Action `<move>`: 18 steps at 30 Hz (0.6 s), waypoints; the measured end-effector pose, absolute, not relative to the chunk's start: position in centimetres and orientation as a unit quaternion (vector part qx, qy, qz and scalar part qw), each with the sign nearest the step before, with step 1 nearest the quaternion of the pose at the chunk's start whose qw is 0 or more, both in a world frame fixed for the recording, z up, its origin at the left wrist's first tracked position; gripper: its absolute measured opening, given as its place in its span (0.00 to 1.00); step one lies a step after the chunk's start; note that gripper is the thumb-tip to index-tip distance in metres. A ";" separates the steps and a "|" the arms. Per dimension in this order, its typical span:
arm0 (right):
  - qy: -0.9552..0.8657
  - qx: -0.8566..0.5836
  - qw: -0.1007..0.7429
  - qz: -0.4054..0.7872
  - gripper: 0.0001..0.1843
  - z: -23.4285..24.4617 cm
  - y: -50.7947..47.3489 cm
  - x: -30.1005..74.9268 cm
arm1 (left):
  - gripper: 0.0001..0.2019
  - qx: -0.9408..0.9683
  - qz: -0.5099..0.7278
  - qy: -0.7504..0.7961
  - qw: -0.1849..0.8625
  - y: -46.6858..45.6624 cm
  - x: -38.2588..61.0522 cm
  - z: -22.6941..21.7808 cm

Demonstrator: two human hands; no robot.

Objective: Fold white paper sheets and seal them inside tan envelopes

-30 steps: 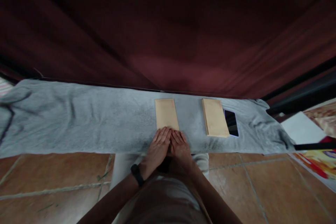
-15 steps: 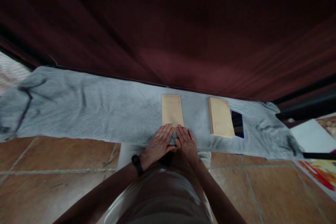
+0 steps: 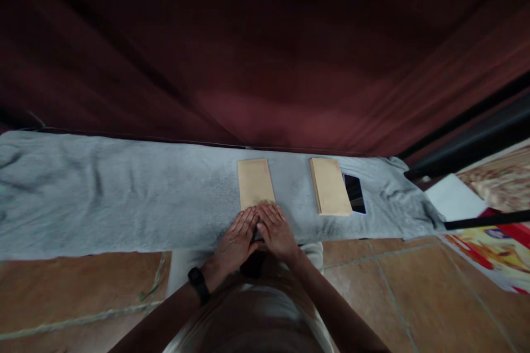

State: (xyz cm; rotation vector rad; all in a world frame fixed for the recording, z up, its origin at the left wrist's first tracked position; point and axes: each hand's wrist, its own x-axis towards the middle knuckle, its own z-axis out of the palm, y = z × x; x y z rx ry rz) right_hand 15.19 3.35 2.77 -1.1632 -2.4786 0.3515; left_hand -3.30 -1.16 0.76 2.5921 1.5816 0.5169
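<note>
A tan envelope [image 3: 254, 181] lies flat on a grey towel [image 3: 124, 187] spread over the floor. My left hand [image 3: 234, 240] and my right hand [image 3: 276, 230] rest side by side at its near end, fingers stretched out flat. The right fingertips touch the envelope's near edge; the left fingertips lie just beside it on the towel. A black band is on my left wrist. To the right lies a stack of tan envelopes [image 3: 329, 193], with a dark phone [image 3: 355, 193] next to it.
A dark red curtain [image 3: 265, 55] hangs behind the towel. Brown floor tiles [image 3: 83, 292] run along the near side. At the right are a white sheet [image 3: 453, 197], a black bar [image 3: 484, 222] and colourful printed paper [image 3: 497, 253].
The view has shifted, so everything sits further left and lower. Both hands stay flat at the envelope's near end, the right one now slightly ahead on its edge.
</note>
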 end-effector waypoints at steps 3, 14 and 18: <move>-0.892 -0.395 0.180 0.124 0.28 2.3 3.8 14.0 | 0.31 0.841 0.175 0.511 0.020 -1.1 -3.5 0.4; -0.880 -0.434 0.179 0.075 0.32 1.3 5.0 15.1 | 0.28 0.822 0.201 0.531 0.028 0.0 -3.5 1.4; -0.877 -0.430 0.198 0.081 0.30 1.3 4.2 14.9 | 0.28 0.825 0.215 0.520 0.053 4.5 -3.6 2.3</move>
